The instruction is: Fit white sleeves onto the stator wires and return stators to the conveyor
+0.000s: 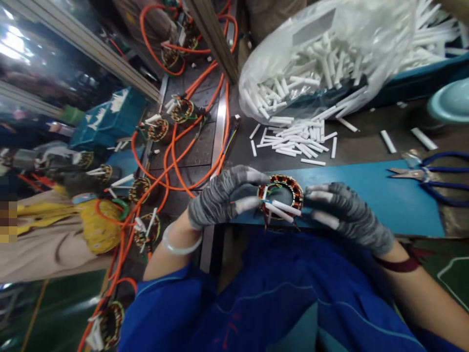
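A ring-shaped motor stator [297, 189] with copper windings stands at the near edge of the blue mat, just in front of my body. My left hand [223, 195], in a grey knitted glove with pale fingertips, grips its left side between thumb and fingers. Two white sleeving tubes [280, 211] lie across its near side, and thin coloured leads show inside the ring. My right hand [348, 210], gloved alike, is at the right side with thumb and fingers apart. Its fingertips are close to the rim; whether they touch it I cannot tell.
Loose white tubes [296, 139] lie beyond the mat [384, 195], before a plastic bag [252, 93] full of them. Blue-handled scissors [432, 173] rest on the right. Orange cables [170, 161] and several stators [157, 129] line the left, where a co-worker's yellow sleeve [98, 220] reaches in.
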`<state>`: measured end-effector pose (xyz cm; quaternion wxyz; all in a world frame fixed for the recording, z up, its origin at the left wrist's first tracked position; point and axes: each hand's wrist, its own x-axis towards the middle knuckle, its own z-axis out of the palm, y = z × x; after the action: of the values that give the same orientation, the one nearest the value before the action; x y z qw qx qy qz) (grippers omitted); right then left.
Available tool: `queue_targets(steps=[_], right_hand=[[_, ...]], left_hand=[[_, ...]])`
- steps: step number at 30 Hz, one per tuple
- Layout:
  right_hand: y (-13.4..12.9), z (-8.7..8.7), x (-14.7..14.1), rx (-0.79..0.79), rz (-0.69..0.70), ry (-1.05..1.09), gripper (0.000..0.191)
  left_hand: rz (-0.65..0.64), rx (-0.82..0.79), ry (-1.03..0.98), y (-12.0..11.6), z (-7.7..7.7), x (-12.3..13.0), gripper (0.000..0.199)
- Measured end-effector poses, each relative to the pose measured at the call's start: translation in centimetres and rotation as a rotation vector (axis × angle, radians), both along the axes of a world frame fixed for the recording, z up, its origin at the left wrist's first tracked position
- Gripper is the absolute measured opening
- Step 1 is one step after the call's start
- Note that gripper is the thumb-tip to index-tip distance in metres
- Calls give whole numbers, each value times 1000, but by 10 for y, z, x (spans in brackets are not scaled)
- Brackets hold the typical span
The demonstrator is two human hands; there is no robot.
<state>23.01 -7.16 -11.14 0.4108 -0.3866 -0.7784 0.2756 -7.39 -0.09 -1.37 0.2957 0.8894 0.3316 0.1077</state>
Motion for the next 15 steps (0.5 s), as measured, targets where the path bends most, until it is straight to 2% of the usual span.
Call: queue_targets(steps=[3,5,7,12,15], right_hand=[[-4,-10,-12,41,75,86,27],[-3,-19,-16,49,87,116,28],[-1,-25,-17,46,81,101,28],[8,-24,-20,10,35,40,38],[16,-19,-26,10,33,12,42]], left_hand=[[-189,75,119,-8,-13,28,31],[-204,165,236,-10,-21,46,32],[-179,255,327,-11,-22,56,39],[-69,437,328,-6,-19,42,39],[-74,363,324,-2,-32,31,36]])
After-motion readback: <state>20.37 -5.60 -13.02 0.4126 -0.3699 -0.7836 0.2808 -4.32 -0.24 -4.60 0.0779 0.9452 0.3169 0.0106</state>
